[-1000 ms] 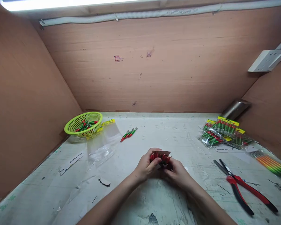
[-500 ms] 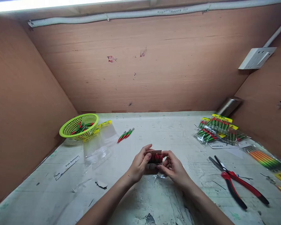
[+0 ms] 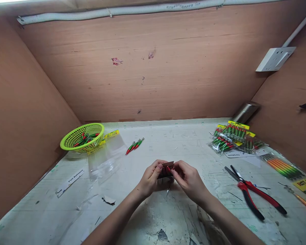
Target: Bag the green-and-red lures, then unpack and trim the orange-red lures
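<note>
My left hand point(image 3: 151, 176) is closed around a small folded brown card point(image 3: 165, 181), thumb on its front. Against the card sits a red fishing lure point(image 3: 169, 168), mostly hidden by fingers. My right hand point(image 3: 188, 176) pinches that lure at the card's right side, thumb and fingertips together. A bit of clear plastic hangs below the card. Farther off, to the left, a few green and red lures point(image 3: 135, 146) lie side by side on the table.
A green basket point(image 3: 66, 144) of lures stands at left, beside clear bags point(image 3: 105, 154) with yellow headers. At right are packed lures point(image 3: 236, 136), red-handled pliers point(image 3: 247, 187), a metal cylinder point(image 3: 246, 112) and a pack of orange-green lures point(image 3: 284, 166). Wooden walls enclose the table.
The right fingers have moved in closer over the red lure, and the card is tilted more. The whole view has shifted slightly.
</note>
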A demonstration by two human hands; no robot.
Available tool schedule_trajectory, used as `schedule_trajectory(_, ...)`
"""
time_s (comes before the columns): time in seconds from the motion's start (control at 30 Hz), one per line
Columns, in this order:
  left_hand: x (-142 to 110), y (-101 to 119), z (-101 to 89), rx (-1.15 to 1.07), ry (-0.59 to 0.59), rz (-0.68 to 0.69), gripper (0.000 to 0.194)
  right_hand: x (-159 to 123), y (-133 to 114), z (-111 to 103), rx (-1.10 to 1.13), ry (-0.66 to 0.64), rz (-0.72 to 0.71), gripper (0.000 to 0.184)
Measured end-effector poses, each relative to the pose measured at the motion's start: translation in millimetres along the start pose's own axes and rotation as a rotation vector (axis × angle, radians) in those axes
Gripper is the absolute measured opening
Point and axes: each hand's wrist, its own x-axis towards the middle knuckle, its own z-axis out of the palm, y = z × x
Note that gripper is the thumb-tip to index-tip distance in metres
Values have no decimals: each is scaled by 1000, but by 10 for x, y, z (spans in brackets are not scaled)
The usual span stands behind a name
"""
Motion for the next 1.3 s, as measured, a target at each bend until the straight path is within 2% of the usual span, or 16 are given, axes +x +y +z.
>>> schedule_trajectory(0.3,-5,-131,-125,55,-47,-13,56,68,-13,-82,75,-67,-5,17)
schedule_trajectory(0.5,-14,-50,-154,56,-73,-48,46,73,-81,-80,137,-109,-9,20)
schedule_trajectory(0.63,-30,-32,-100,34,-13,-78,37,30,0,-43,162,-105,59,20)
schedule_trajectory(0.7,-33,-66,-79,19,25,-87,38,-12,82,4,181,-164,132,29)
schedule_trajectory(0.77,-29,-121,-70,4,55,-94,45,-50,164,69,199,-241,165,30)
schedule_trajectory(0.9,-36,-231,-50,8,125,-129,54,-90,269,184,230,-305,123,15)
schedule_trajectory(1.03,-74,-226,-70,65,169,-183,63,-101,333,216,266,-334,89,16)
schedule_trajectory(1.1,-70,-142,-231,126,229,-198,68,-98,364,220,301,-332,97,23)
schedule_trajectory(1.17,-39,-11,-557,223,384,-213,69,-91,381,229,355,-318,135,34)
schedule_trajectory(1.23,25,127,-999,353,645,-256,51,-84,377,244,418,-302,196,45)
schedule_trajectory(1.3,122,222,-1437,477,885,-358,41,-81,357,262,469,-294,254,54)
